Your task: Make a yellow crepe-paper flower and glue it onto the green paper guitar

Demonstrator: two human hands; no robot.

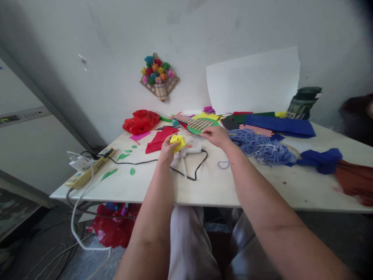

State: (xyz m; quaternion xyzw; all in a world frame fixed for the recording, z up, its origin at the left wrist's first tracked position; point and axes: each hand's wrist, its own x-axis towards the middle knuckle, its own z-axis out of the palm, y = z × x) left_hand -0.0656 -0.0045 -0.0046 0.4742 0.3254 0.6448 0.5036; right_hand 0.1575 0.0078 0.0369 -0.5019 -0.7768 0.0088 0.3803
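My left hand is closed around a crumpled yellow paper flower, held up over the table. A thin stick is pinched in the fingers of my right hand, lying nearly level and pointing towards the flower. Whether its tip touches the flower I cannot tell. Just below and beyond the flower lies a white glue gun, partly hidden by my left hand, with a black cord. Behind my right hand rests a woven stick lattice over a green round piece.
Blue yarn lies tangled at right, near folded blue paper and a dark jar. Red paper, green paper leaves and a power strip are at left. A flower decoration hangs on the wall.
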